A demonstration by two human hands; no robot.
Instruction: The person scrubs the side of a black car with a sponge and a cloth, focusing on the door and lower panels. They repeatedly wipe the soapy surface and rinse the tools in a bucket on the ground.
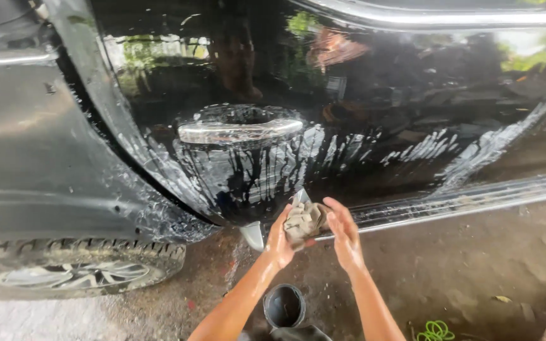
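Both hands [314, 233] grip rag [303, 221] just below door edge [235, 218], bucket [284, 306] underneath.

light: soft daylight | glare: reflections on glossy door [361, 107] | blur: slight throughout | edges: wide-angle bending

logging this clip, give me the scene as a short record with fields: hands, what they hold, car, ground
left hand: left hand grips one side of a crumpled grey-brown wet cloth
right hand: right hand presses the cloth's other side
car: glossy black car door, soapy streaks below its chrome door handle
wheel: tyre with silver alloy rim at lower left
ground: wet concrete floor; round black bucket below the hands; coiled green hose
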